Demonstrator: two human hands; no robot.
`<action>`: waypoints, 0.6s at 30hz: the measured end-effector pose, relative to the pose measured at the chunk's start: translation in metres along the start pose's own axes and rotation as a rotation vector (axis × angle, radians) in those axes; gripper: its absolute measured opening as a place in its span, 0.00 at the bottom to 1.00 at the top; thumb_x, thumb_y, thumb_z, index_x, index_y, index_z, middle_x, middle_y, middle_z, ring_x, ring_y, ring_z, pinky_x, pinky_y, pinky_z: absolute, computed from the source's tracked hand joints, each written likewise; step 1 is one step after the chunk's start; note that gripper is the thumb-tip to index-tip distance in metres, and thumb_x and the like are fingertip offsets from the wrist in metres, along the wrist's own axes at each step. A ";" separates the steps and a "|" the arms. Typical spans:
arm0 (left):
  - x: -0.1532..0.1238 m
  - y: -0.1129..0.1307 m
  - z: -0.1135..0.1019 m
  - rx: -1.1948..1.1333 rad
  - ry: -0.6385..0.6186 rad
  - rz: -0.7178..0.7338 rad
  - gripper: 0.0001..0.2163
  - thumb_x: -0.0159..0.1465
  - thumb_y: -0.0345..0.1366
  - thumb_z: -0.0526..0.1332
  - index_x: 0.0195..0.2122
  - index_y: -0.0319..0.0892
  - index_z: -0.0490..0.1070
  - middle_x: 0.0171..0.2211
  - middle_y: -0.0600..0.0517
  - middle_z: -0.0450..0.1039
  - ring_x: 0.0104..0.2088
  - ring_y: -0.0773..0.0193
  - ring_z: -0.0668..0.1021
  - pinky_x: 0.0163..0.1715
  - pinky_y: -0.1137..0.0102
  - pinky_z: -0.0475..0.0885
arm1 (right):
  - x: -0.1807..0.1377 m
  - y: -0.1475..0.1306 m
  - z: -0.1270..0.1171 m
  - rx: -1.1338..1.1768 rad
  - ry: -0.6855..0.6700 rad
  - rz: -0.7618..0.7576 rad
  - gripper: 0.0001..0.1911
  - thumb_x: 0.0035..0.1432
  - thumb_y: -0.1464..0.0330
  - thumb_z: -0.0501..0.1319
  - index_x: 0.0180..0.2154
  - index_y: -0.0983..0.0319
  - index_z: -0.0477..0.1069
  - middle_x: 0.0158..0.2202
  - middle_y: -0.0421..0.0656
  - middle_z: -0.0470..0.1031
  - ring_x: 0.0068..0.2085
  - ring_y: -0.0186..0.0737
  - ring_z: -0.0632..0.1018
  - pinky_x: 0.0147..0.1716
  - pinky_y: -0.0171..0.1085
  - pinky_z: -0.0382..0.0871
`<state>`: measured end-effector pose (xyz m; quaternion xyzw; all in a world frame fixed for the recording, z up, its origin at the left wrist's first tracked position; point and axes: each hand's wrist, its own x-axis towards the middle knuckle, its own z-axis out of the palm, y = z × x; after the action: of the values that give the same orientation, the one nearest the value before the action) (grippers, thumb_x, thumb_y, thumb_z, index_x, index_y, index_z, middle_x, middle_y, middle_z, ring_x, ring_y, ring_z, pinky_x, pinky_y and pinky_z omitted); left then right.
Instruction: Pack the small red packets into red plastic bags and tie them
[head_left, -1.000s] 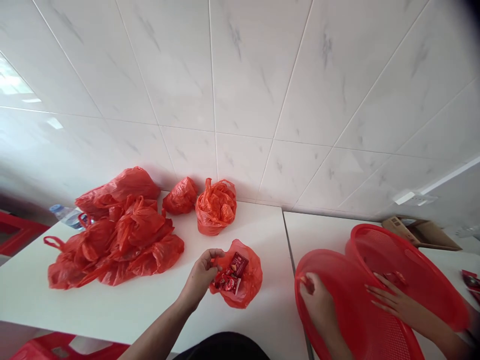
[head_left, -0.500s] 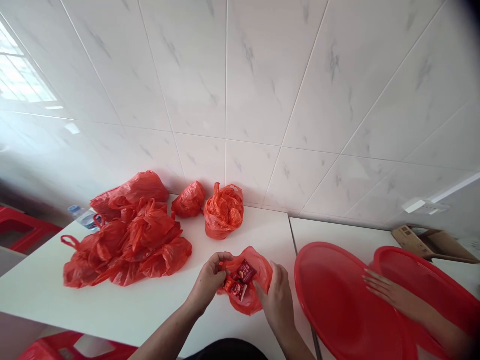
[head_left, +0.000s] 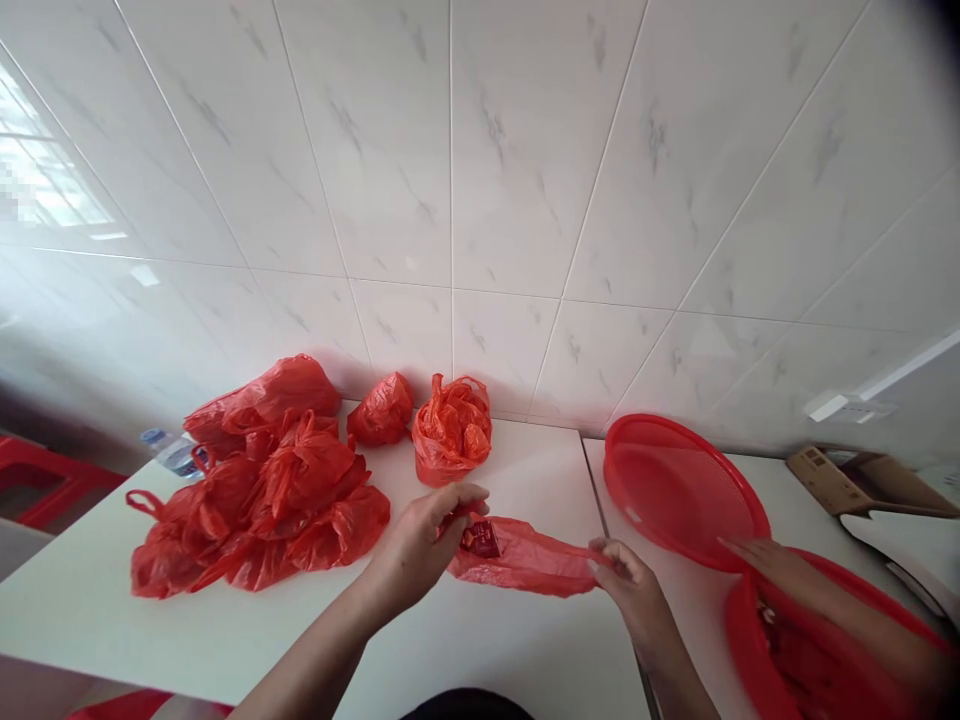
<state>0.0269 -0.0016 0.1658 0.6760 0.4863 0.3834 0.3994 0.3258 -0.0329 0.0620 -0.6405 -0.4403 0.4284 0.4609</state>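
Red bag (head_left: 536, 570) is drawn out long btwn both hands, over the white table (head_left: 442, 645). R hand (head_left: 626, 575) pinches its R end, thumb vs. fingers. L hand (head_left: 435, 540) is half-curled at its L end; fingertips partly hidden, can't tell if it grips. 1 dark-red packet (head_left: 482, 539) shows in bag's L end, just beside L hand. Behind, near wall (head_left: 495, 200): small bag (head_left: 382, 412) & upright bag (head_left: 442, 455). Far L: bag pile (head_left: 277, 500) w/ bottle (head_left: 178, 456) beside it. R side: 2 red baskets, upper basket (head_left: 686, 490) & lower basket (head_left: 750, 665), the latter w/ small items, blurred. Co-worker's hand (head_left: 776, 565) is at upper basket's edge.
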 end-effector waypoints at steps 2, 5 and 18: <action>-0.002 0.004 0.000 0.068 -0.022 0.052 0.14 0.61 0.32 0.55 0.45 0.47 0.75 0.38 0.50 0.77 0.39 0.58 0.76 0.42 0.65 0.69 | 0.000 -0.009 0.008 0.212 0.014 -0.028 0.15 0.47 0.57 0.66 0.26 0.59 0.66 0.50 0.49 0.74 0.50 0.49 0.74 0.44 0.43 0.70; -0.004 0.005 0.000 0.084 -0.034 0.105 0.14 0.61 0.33 0.55 0.44 0.46 0.78 0.35 0.47 0.78 0.39 0.54 0.76 0.43 0.62 0.69 | -0.004 -0.024 0.026 0.518 -0.024 -0.043 0.16 0.53 0.55 0.63 0.27 0.57 0.62 0.37 0.44 0.77 0.39 0.42 0.77 0.38 0.42 0.71; -0.023 0.002 0.043 0.112 -0.269 0.125 0.22 0.50 0.18 0.51 0.36 0.45 0.78 0.33 0.52 0.79 0.34 0.63 0.76 0.37 0.71 0.68 | -0.046 -0.055 0.083 -0.081 -0.681 -0.100 0.21 0.61 0.55 0.52 0.24 0.62 0.67 0.20 0.35 0.62 0.24 0.31 0.60 0.24 0.34 0.53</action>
<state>0.0608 -0.0312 0.1480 0.7715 0.4059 0.2857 0.3980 0.2260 -0.0488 0.1047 -0.4565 -0.6162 0.5764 0.2820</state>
